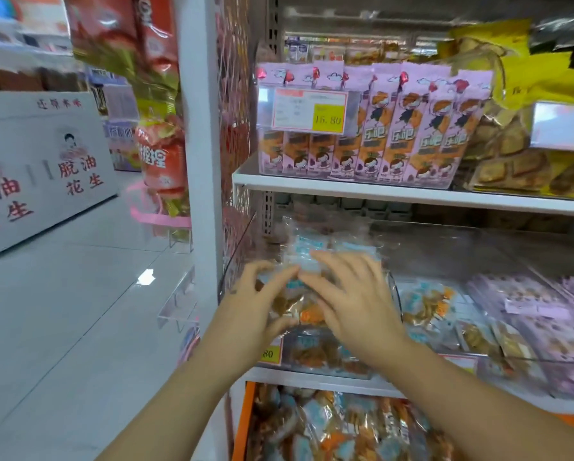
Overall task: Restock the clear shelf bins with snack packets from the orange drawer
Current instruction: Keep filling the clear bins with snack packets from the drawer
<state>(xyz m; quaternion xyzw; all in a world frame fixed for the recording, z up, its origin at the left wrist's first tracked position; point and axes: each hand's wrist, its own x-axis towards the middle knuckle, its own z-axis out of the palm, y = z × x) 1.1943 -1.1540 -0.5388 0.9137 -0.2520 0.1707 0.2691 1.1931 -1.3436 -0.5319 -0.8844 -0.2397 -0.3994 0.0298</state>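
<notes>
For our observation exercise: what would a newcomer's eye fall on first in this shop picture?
At centre, the left hand grips and the right hand presses blurred snack packets in a clear bin. Above stand tall pink packets behind a yellow price tag; below, an orange drawer brims with more.

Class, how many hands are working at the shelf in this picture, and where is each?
2. The left hand holds snack packets at the left end of the lower clear bin; the right hand presses on them beside it. None seems hidden.
</notes>
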